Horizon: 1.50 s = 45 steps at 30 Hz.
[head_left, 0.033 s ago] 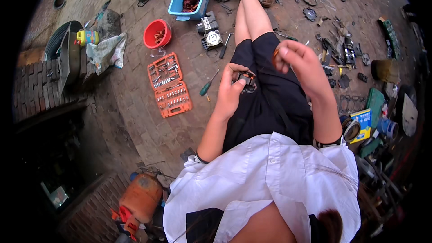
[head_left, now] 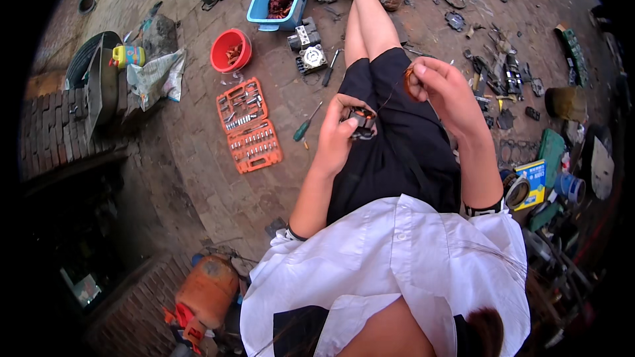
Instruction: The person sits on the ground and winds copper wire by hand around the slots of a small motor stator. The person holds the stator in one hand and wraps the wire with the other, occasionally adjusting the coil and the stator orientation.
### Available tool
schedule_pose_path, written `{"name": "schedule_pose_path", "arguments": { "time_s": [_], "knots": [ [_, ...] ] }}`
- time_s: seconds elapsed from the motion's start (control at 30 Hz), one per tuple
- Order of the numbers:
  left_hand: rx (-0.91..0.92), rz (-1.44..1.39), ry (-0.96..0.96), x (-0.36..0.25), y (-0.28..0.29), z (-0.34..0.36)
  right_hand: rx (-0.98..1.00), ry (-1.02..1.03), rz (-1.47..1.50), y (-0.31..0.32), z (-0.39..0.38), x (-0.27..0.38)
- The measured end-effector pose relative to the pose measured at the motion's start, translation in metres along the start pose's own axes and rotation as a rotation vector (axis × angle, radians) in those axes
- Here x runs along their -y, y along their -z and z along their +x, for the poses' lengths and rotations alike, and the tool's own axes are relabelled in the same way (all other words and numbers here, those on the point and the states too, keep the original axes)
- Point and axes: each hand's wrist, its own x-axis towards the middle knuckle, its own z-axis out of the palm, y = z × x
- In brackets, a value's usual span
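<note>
Over my lap, my left hand (head_left: 339,133) is closed around a small dark motor part with copper windings (head_left: 361,119), which looks like a stator. Its underside is hidden by my fingers and palm. To the right and a little farther off, my right hand (head_left: 440,89) pinches a loop of copper wire (head_left: 410,86) between thumb and fingers. A thin strand (head_left: 387,100) hangs from that loop toward the motor part; whether the two are joined I cannot tell. Beneath both hands are my dark shorts (head_left: 397,139).
An orange socket set case (head_left: 248,125) lies unfolded at left, beside a green screwdriver (head_left: 305,122). Farther off stand a red bucket (head_left: 215,53) and a blue basin (head_left: 254,10) of copper wire. Metal parts (head_left: 509,69) litter the right side, near a yellow-and-blue box (head_left: 531,184).
My right hand has turned and moved slightly to the right, so more of the copper loop shows. The left hand keeps its hold on the motor part, nearly unmoved.
</note>
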Motion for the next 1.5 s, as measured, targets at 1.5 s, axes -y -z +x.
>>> {"name": "schedule_pose_path", "arguments": {
  "time_s": [1.5],
  "knots": [
    [-0.295,-0.043,0.084,0.003,0.003,0.008,0.088,0.589,-0.839,-0.036,-0.044,0.018]
  ]
}}
